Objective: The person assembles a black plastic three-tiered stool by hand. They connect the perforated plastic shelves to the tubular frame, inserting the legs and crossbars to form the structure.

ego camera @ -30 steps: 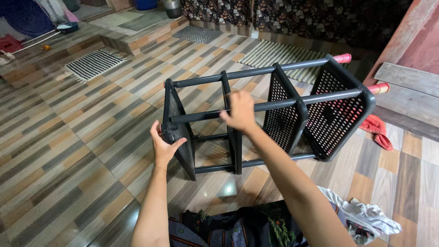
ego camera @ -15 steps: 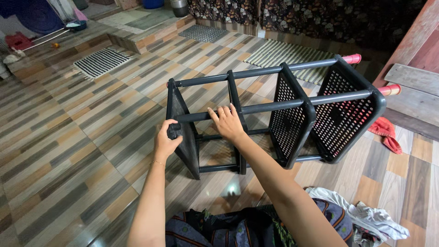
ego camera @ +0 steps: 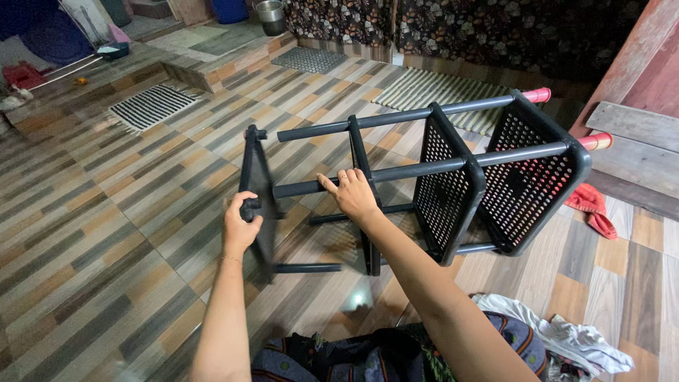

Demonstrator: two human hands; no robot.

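A dark plastic shelf rack (ego camera: pixel 453 177) lies on its side on the tiled floor (ego camera: pixel 106 233), mid-scene. The left hand (ego camera: pixel 240 225) is closed around the loose end panel (ego camera: pixel 256 198), which stands just apart from the tubes. The right hand (ego camera: pixel 353 196) rests half open on a horizontal tube (ego camera: pixel 318 187). A red cloth (ego camera: pixel 593 209) lies right; crumpled clothes (ego camera: pixel 566 339) lie near. Bare tiles stretch left.

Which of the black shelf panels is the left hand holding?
The left hand holds the end panel at the rack's near end. Its tubes have come apart from it, while the other panels sit joined on the tubes.
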